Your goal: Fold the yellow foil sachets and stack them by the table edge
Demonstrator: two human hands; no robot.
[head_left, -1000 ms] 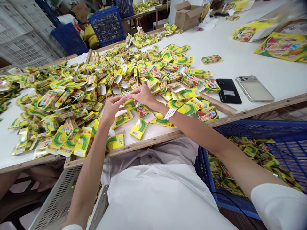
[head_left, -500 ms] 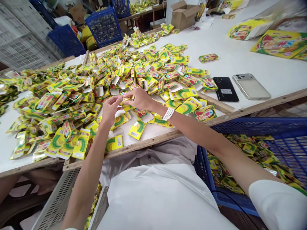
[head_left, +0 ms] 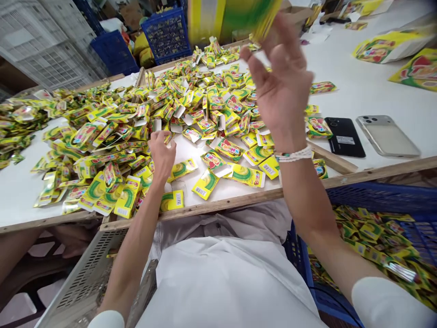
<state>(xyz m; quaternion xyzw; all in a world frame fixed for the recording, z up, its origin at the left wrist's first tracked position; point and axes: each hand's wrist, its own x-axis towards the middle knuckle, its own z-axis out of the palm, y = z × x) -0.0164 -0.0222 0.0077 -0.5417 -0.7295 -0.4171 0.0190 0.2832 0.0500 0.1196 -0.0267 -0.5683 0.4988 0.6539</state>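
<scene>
Yellow foil packet [head_left: 241, 18] held up above a big heap of packets [head_left: 112, 132]

Smeared by motion at the top of the view, the packet hangs at the fingertips of the right hand [head_left: 283, 86], whose fingers fan wide below it; the pinch itself is too blurred to make out. A white beaded bracelet [head_left: 293, 155] circles that wrist. Well apart and much lower, the left hand [head_left: 162, 155] sits at the near edge of the heap, fingers curled against the packets, and I cannot tell whether it has hold of one.

Most of the packets lie in a loose, overlapping mass across the white table [head_left: 194, 152]. A scattered few sit singly on the bare patch in front of the person, some showing barcodes. At the person's right, a blue plastic crate [head_left: 375, 196] holds a layer of the same packets, so some are in the crate while far more remain on the table.

A wooden batten [head_left: 218, 202] runs along the table's near edge. Past the heap lie a black smartphone [head_left: 344, 136] and a pale gold phone [head_left: 387, 135]. Below the table at lower left, another person's hand [head_left: 71, 239] rests apart from all this.
</scene>
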